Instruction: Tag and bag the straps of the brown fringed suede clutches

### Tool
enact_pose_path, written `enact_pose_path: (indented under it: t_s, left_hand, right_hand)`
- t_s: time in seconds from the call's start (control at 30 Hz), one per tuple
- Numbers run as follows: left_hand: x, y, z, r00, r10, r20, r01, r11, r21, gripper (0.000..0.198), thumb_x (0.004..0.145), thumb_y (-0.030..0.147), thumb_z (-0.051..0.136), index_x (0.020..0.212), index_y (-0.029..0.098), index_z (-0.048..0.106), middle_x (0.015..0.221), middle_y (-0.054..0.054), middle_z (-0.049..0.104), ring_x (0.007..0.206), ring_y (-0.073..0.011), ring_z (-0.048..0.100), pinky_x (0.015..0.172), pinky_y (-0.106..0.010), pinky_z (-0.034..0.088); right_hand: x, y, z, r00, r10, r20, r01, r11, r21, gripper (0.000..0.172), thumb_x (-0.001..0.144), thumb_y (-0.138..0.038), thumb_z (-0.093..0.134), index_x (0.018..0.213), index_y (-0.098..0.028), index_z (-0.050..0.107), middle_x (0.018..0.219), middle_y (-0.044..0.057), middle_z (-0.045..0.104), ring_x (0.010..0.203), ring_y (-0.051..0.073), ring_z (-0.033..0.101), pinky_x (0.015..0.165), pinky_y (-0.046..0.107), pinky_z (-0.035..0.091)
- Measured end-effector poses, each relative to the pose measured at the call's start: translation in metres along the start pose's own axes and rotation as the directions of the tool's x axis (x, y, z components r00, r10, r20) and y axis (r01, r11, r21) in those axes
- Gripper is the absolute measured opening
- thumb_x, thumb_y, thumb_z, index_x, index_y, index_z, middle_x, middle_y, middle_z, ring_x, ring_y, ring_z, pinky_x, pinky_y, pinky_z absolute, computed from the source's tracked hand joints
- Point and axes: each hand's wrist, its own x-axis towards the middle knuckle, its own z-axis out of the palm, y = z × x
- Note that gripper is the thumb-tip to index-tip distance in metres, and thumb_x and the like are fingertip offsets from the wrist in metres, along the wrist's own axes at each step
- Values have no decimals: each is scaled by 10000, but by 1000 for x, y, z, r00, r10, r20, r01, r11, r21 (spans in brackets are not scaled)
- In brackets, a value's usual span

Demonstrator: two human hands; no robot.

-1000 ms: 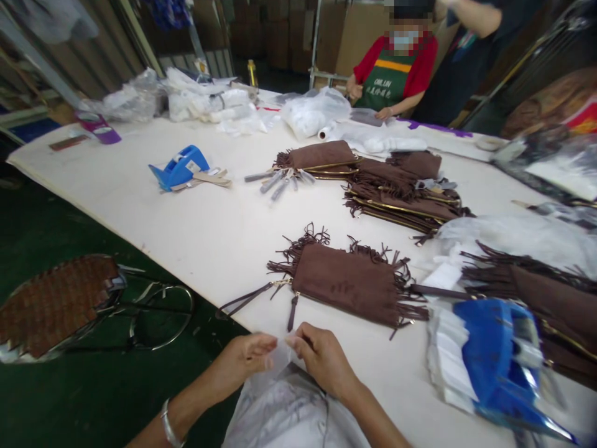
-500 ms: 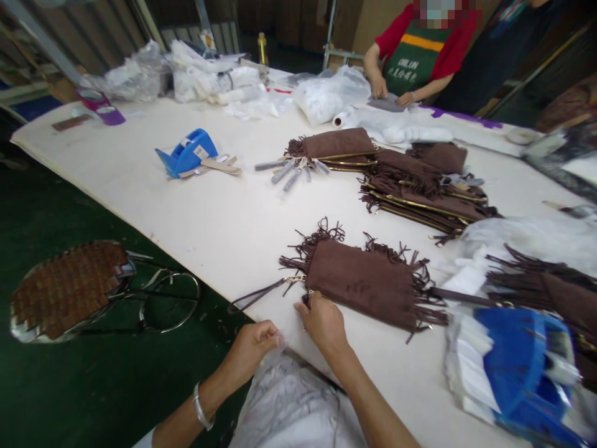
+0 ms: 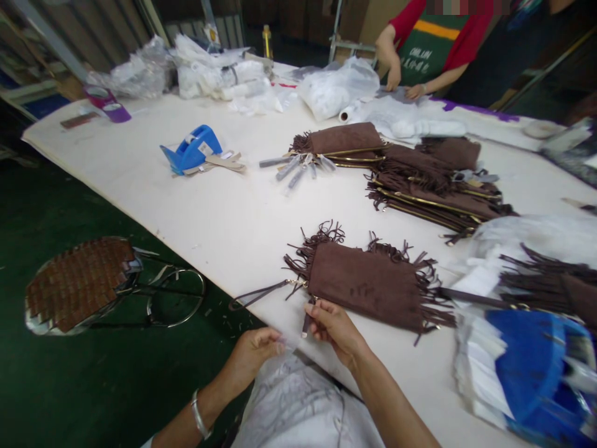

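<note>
A brown fringed pouch (image 3: 366,280) lies flat near the table's front edge, its wrist strap (image 3: 261,294) reaching left over that edge. My right hand (image 3: 329,323) is closed on a short dark zipper pull (image 3: 306,325) with a metal tip, at the pouch's lower left corner. To the left, just off the edge, my left hand (image 3: 265,347) is pinched on something clear and thin, too faint to name.
Blue tape dispensers stand at the back left (image 3: 198,149) and front right (image 3: 536,367). Stacked brown pouches (image 3: 433,193) lie behind. A woven stool (image 3: 84,283) is at left. Across the table (image 3: 196,218), a person (image 3: 433,50) handles grey material.
My right hand has turned and drawn the zipper pull slightly toward me, showing its metal tip. The whole view has shifted a little. Across the table, the other person's hands have moved.
</note>
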Motion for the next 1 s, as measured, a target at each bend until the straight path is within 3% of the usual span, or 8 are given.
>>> enact_pose_path:
  t_s: [0.17, 0.4, 1.0]
  left_hand:
    - [0, 1, 2, 1000, -19, 13, 20, 998, -61, 287, 699, 384, 759, 854, 146, 715, 841, -57, 718, 768, -193, 611, 744, -286, 447]
    - [-3, 6, 8, 999, -33, 2, 33, 998, -49, 252, 705, 353, 749, 841, 142, 722, 835, -59, 722, 778, -201, 616, 748, -293, 445]
    - [4, -7, 9, 1000, -17, -3, 17, 996, -92, 269, 692, 364, 769, 823, 132, 733, 799, -62, 716, 721, -180, 598, 706, -271, 435]
  right_hand:
    - [-6, 2, 7, 1000, -6, 4, 6, 997, 81, 433, 587, -444, 813, 666, -182, 477, 554, -39, 590, 475, 69, 511, 495, 182, 425]
    - [-3, 9, 8, 999, -52, -13, 53, 993, 108, 392, 626, -400, 798, 673, -178, 478, 554, -30, 590, 472, 61, 488, 451, 157, 351]
    - [-4, 11, 11, 997, -71, -27, 73, 993, 90, 365, 652, -385, 775, 703, -181, 476, 548, -28, 587, 476, 69, 495, 434, 158, 353]
